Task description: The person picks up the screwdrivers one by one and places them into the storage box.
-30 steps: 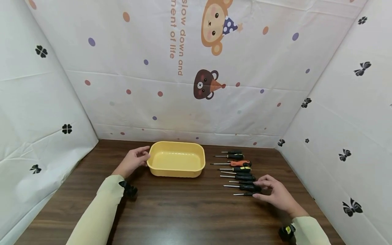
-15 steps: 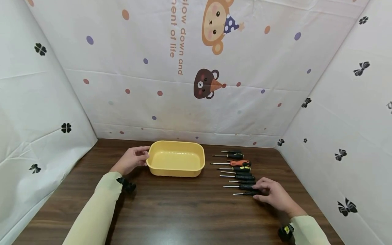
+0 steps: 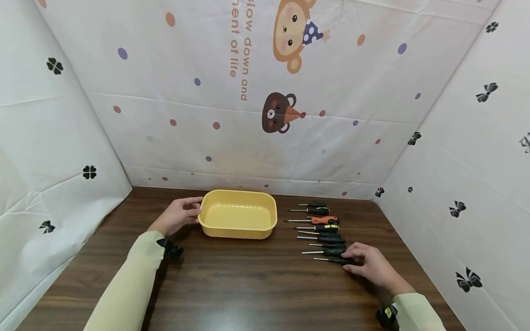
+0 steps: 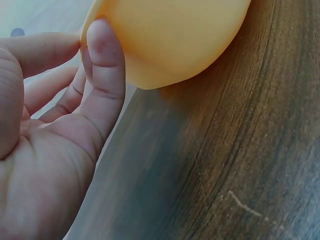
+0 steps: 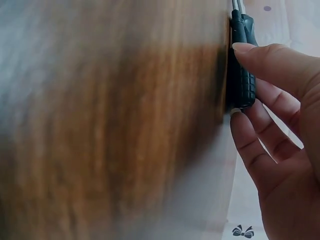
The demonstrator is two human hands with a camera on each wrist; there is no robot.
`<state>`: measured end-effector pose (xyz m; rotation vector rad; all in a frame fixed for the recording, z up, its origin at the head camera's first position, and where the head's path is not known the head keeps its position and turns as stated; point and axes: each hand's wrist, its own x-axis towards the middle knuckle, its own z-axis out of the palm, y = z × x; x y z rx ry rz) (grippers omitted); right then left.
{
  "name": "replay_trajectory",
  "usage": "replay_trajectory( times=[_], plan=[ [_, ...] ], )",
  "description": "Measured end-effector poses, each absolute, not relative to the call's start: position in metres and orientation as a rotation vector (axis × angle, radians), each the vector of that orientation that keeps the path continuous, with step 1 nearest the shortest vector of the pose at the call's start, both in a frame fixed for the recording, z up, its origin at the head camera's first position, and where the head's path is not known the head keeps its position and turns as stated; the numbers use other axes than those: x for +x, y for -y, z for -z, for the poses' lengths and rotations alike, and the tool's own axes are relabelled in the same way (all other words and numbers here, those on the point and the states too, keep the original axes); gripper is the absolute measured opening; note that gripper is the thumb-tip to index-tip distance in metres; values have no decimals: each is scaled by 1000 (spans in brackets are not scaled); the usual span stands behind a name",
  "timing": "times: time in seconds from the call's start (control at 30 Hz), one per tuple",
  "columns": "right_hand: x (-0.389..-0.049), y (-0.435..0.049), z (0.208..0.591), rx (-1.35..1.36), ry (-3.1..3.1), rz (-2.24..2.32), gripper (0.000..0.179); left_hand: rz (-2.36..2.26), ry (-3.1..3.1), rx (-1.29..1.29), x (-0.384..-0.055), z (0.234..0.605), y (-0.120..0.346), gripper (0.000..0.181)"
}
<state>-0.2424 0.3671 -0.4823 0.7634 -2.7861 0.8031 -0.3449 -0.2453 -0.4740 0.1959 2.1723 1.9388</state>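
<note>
My left hand (image 3: 175, 216) is at the left end of a yellow plastic tray (image 3: 238, 233), thumb and index finger holding its rim. In the left wrist view the thumb lies against the tray's outer wall (image 4: 175, 55). At the right, my right hand (image 3: 370, 264) pinches the black handle of the nearest screwdriver (image 3: 334, 260), its shaft pointing left. Just behind it lies another black screwdriver (image 3: 331, 252), close to the fingertips. The right wrist view shows the thumb over a black handle (image 5: 245, 90); fingers partly cover it.
Several more screwdrivers lie in a column beyond, among them an orange-handled one (image 3: 325, 220) and a black-and-yellow one (image 3: 327, 228). All rest on a dark wooden table (image 3: 248, 285). White printed cloth (image 3: 232, 142) walls in the back and both sides.
My right hand has shifted slightly toward me, and the nearest screwdriver has moved a little to the left and tilted slightly. The left hand and tray stay nearly where they were.
</note>
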Motion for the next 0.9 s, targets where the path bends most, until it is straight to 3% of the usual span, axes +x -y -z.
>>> replay_trajectory(
  times=[0.9],
  plan=[
    [-243,-365,481,681,2836,-835,17,-2026,-2075,158,-345,478,242,62]
  ],
)
